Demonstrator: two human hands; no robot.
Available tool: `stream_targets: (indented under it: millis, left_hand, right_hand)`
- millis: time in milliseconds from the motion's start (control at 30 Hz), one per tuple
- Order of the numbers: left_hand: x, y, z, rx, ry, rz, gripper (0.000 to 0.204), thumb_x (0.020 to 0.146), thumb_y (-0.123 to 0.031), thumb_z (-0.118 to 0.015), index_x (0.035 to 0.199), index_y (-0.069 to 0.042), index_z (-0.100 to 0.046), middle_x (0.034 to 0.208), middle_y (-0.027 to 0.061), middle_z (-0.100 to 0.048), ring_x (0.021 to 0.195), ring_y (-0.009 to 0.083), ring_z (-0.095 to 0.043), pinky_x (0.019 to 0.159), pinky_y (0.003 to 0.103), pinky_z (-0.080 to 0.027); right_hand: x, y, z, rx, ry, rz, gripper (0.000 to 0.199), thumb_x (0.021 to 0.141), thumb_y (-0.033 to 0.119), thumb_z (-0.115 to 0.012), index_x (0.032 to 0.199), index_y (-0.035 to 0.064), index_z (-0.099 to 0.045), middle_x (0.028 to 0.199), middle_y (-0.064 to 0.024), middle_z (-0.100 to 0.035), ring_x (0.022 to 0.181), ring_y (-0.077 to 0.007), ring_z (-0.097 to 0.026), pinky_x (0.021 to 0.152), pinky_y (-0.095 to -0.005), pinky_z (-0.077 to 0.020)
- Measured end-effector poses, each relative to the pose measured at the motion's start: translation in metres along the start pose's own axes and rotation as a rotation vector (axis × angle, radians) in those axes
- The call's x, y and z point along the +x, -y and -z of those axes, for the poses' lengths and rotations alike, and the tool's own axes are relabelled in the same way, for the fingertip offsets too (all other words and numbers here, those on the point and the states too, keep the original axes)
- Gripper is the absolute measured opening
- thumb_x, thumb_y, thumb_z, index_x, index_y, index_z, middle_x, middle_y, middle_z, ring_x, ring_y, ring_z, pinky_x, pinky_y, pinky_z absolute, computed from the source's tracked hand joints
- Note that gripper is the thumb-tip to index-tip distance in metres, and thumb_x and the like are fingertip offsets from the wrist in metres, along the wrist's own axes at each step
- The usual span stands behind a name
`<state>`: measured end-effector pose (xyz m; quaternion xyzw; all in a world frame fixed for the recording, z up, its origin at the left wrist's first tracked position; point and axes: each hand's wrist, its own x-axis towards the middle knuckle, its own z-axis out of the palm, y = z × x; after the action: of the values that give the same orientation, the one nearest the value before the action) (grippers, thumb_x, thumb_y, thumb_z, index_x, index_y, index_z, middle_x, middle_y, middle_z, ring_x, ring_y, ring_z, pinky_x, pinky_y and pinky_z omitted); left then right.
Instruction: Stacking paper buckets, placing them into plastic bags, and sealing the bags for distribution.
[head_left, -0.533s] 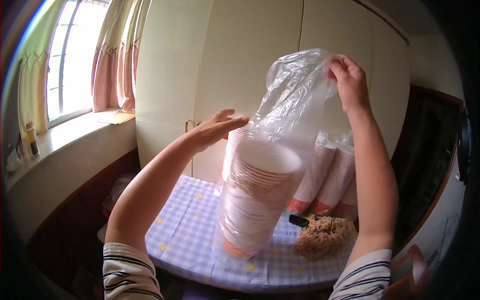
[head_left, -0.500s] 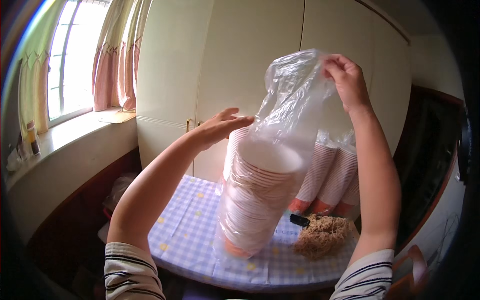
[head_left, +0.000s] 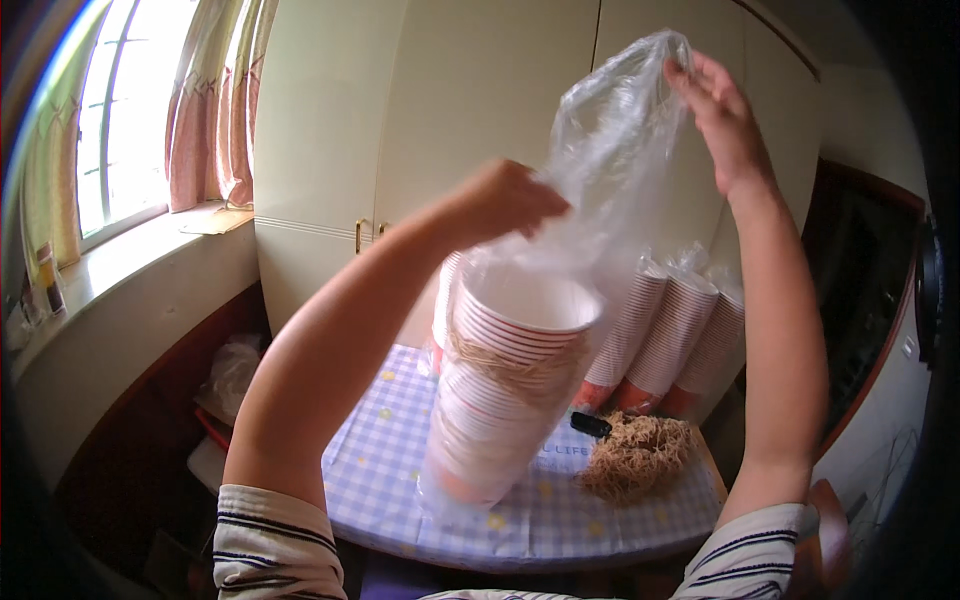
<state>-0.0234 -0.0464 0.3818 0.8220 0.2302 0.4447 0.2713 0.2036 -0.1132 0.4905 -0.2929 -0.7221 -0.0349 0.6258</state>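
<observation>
A tall stack of white and orange paper cups (head_left: 500,390) hangs inside a clear plastic bag (head_left: 610,160) above the table. My left hand (head_left: 505,200) is closed on the bag's left side near its neck. My right hand (head_left: 720,110) pinches the bag's top edge, raised higher. A tan string band (head_left: 515,362) circles the stack near its top. The bag's bottom hangs just over the blue and white checked tablecloth (head_left: 390,470); I cannot tell if it touches.
Three more bagged cup stacks (head_left: 665,335) lean at the back right of the table. A heap of tan string (head_left: 635,455) and a small black object (head_left: 590,424) lie beside them. Cream cabinet doors (head_left: 440,120) stand behind; a curtained window (head_left: 150,110) is left.
My left hand went from open against the bag to closed on its neck. My right hand has kept hold of the top edge and sits slightly lower.
</observation>
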Motion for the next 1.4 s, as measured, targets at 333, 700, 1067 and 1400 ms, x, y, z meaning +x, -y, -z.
stream_targets:
  millis: [333, 700, 1067, 1400]
  left_hand:
    - [-0.04, -0.054, -0.002, 0.002, -0.108, -0.028, 0.022, 0.082, -0.027, -0.069, 0.085, -0.005, -0.067, 0.067, -0.0009, -0.059, 0.063, 0.006, -0.052, 0.063, 0.023, -0.041]
    - [0.01, -0.044, -0.006, -0.101, -0.277, -0.149, 0.022, 0.077, -0.017, -0.067, 0.09, 0.001, -0.066, 0.08, 0.0059, -0.064, 0.074, 0.0129, -0.058, 0.071, 0.028, -0.048]
    - [0.029, -0.135, 0.062, 0.017, -0.425, -0.317, 0.034, 0.086, -0.023, -0.063, 0.111, -0.002, -0.057, 0.096, 0.0089, -0.06, 0.088, 0.0174, -0.055, 0.085, 0.031, -0.044]
    - [-0.028, -0.04, 0.082, 0.205, -0.082, 0.069, 0.092, 0.075, -0.05, -0.068, 0.142, -0.008, -0.023, 0.138, 0.0148, -0.041, 0.128, 0.0243, -0.038, 0.108, 0.041, -0.022]
  right_hand:
    - [-0.086, -0.049, -0.001, 0.35, 0.75, -0.478, 0.102, 0.064, 0.053, -0.077, 0.13, -0.0112, -0.034, 0.127, -0.0223, -0.048, 0.115, -0.0242, -0.049, 0.1, -0.0315, -0.0341]
    - [-0.076, -0.07, -0.077, 0.812, 0.439, -0.212, 0.049, 0.079, 0.017, -0.07, 0.121, 0.0032, -0.049, 0.114, -0.0078, -0.055, 0.103, -0.0204, -0.054, 0.089, -0.0357, -0.0459]
    - [0.042, 0.023, 0.006, 0.646, -0.065, 0.016, 0.005, 0.079, 0.001, -0.056, 0.081, 0.0041, -0.059, 0.067, -0.0019, -0.057, 0.052, -0.0084, -0.048, 0.047, -0.0192, -0.0389]
    - [-0.013, -0.075, 0.073, 0.475, 0.214, -0.117, 0.071, 0.083, 0.047, -0.06, 0.136, 0.005, -0.036, 0.128, -0.0101, -0.048, 0.113, -0.0184, -0.046, 0.092, -0.0322, -0.0362]
